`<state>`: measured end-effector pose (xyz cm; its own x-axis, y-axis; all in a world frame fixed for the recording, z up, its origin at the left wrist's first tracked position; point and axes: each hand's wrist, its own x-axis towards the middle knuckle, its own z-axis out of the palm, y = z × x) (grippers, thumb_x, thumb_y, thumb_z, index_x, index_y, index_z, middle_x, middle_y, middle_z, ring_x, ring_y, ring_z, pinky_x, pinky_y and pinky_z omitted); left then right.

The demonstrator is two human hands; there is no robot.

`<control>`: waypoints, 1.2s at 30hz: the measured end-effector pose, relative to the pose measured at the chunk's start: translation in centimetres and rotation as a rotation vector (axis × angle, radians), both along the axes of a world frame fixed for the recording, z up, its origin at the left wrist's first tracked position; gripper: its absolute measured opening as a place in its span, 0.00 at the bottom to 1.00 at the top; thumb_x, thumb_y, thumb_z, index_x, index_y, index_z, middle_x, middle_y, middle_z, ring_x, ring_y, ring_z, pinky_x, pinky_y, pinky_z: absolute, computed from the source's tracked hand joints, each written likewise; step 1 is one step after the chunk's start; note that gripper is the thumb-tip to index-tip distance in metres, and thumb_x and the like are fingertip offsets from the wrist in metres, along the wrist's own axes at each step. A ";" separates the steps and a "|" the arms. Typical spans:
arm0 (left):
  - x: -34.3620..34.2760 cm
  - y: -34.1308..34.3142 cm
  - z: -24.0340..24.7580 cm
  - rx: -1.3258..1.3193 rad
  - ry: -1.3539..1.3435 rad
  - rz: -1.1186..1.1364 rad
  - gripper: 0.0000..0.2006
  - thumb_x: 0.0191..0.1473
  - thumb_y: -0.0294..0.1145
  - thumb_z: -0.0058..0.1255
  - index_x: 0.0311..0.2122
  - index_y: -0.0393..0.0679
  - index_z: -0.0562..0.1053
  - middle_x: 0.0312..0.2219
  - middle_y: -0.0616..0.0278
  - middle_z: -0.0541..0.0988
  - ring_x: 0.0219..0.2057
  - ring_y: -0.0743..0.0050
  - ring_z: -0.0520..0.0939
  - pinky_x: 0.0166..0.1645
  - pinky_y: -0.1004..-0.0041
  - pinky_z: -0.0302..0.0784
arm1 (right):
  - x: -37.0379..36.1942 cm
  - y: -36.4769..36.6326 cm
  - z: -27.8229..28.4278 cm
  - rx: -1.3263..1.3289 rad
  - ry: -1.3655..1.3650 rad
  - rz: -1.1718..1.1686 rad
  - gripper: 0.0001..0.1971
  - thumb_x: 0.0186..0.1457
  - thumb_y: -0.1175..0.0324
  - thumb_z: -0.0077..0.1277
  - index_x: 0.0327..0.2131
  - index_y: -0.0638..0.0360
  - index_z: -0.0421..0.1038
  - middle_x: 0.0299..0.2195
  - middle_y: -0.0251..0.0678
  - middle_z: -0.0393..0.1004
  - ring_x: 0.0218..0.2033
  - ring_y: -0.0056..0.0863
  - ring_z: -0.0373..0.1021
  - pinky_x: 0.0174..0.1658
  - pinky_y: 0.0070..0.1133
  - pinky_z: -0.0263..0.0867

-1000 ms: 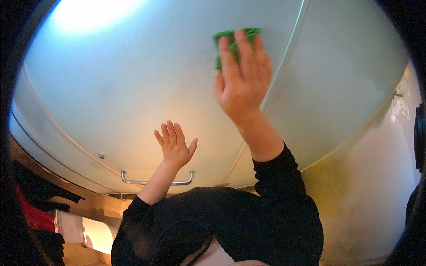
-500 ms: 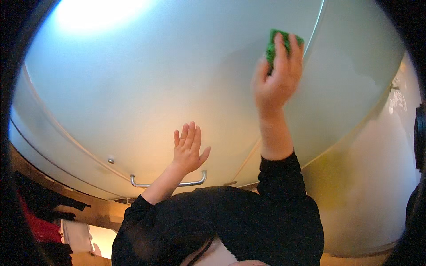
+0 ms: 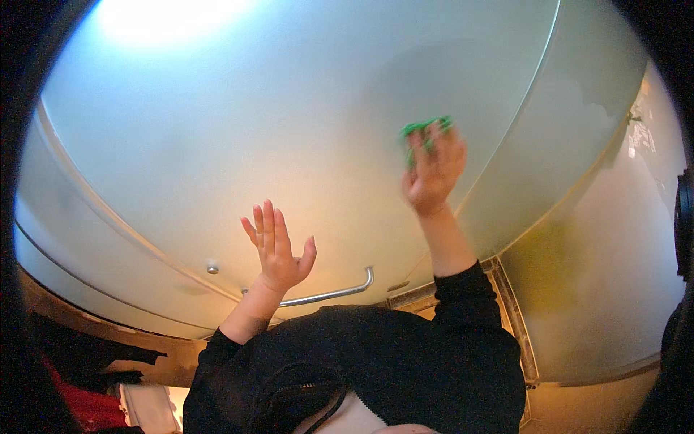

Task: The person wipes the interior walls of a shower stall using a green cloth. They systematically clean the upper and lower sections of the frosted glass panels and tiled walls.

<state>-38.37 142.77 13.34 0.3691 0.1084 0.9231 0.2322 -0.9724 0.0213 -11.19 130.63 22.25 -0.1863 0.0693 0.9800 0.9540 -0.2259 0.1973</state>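
My right hand (image 3: 434, 170) presses a green sponge (image 3: 423, 130) flat against a large pale cabinet door (image 3: 289, 130), near the door's right edge. Only the sponge's upper part shows above my fingers. My left hand (image 3: 276, 249) rests flat on the same door, fingers spread, just above a metal bar handle (image 3: 329, 293). It holds nothing. Both forearms come up out of black sleeves (image 3: 463, 304).
A small round metal knob (image 3: 212, 269) sits on the door left of the handle. A pale side wall (image 3: 600, 260) stands to the right. Dark and red cloth (image 3: 79, 376) lies at the lower left. Bright light glares at the top left.
My right hand has swept the sponge right and then down and left along the door. My left hand has slid lower, toward the handle.
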 end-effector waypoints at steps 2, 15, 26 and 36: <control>-1.0 1.0 -0.1 -0.007 -0.003 0.032 0.45 0.47 0.36 0.58 0.65 0.26 0.51 0.66 0.32 0.51 0.70 0.39 0.44 0.69 0.41 0.27 | -0.2 1.6 4.6 0.211 0.150 -0.008 0.26 0.51 0.77 0.51 0.56 0.56 0.69 0.59 0.48 0.65 0.60 0.50 0.62 0.62 0.43 0.55; -4.2 4.2 -0.2 -0.023 0.029 0.095 0.45 0.48 0.38 0.58 0.66 0.28 0.50 0.67 0.37 0.52 0.71 0.43 0.43 0.68 0.41 0.24 | -11.5 6.1 -0.6 -0.294 -0.202 0.044 0.16 0.58 0.61 0.52 0.49 0.34 0.76 0.62 0.25 0.65 0.65 0.34 0.58 0.65 0.34 0.48; -6.1 6.8 -1.6 0.091 0.139 0.226 0.47 0.52 0.45 0.54 0.68 0.30 0.44 0.69 0.42 0.42 0.71 0.48 0.34 0.68 0.43 0.18 | -7.1 7.4 11.5 0.361 0.130 -0.069 0.25 0.52 0.76 0.49 0.56 0.58 0.69 0.57 0.47 0.67 0.60 0.49 0.62 0.60 0.38 0.59; -6.4 7.1 -1.9 0.018 0.047 0.073 0.42 0.52 0.42 0.54 0.65 0.26 0.53 0.67 0.38 0.50 0.71 0.45 0.43 0.70 0.46 0.25 | -16.1 10.2 0.0 -0.234 -0.250 0.082 0.17 0.57 0.63 0.54 0.51 0.33 0.75 0.60 0.26 0.68 0.63 0.34 0.61 0.65 0.34 0.49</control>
<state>-44.82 149.92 11.47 0.4042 0.1204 0.9067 0.3027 -0.9530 -0.0084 -27.28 140.80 22.27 -0.4325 0.2612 0.8630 0.8829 -0.0715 0.4641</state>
